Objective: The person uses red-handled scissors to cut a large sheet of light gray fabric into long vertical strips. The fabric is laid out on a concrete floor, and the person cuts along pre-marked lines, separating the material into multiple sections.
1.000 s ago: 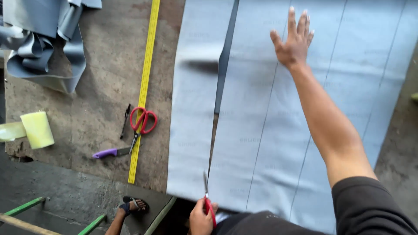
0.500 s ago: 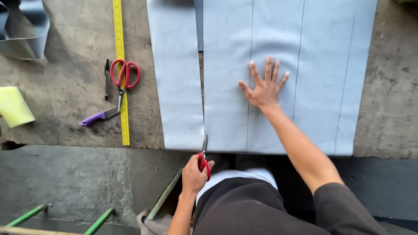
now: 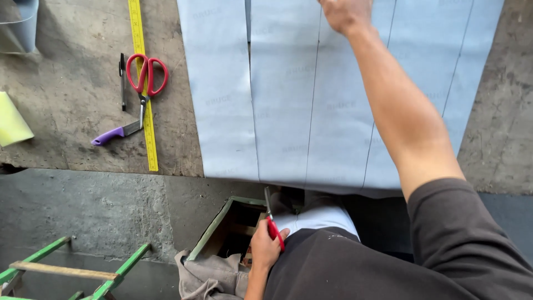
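Seen from above, over a rough grey bench (image 3: 72, 94). Right hand (image 3: 345, 13) at the top edge of view, pressed down on a pale blue sheet (image 3: 288, 94), fingers cropped out, so spread cannot be told. Left hand (image 3: 266, 244) low in view, below the bench edge and near the lap, closed around the red handles of scissors (image 3: 272, 219), blades pointing up toward the sheet's near edge but short of it. Sheet spread flat across the bench, marked with thin lengthwise lines; a cut slit runs up from the near edge beside the left strip (image 3: 219, 89) (that strip lying slightly apart near the top). Sheet's near edge level with the bench edge, directly above the left hand; right hand far up the sheet, arm stretched across it. Bare bench left of the sheet, holding a yellow tape (image 3: 142, 83), a second pair of red scissors (image 3: 145, 75) lying across it, a purple-handled knife (image 3: 114, 134) and a black pen (image 3: 122, 78). Green frame (image 3: 66, 269) on the floor at lower left.
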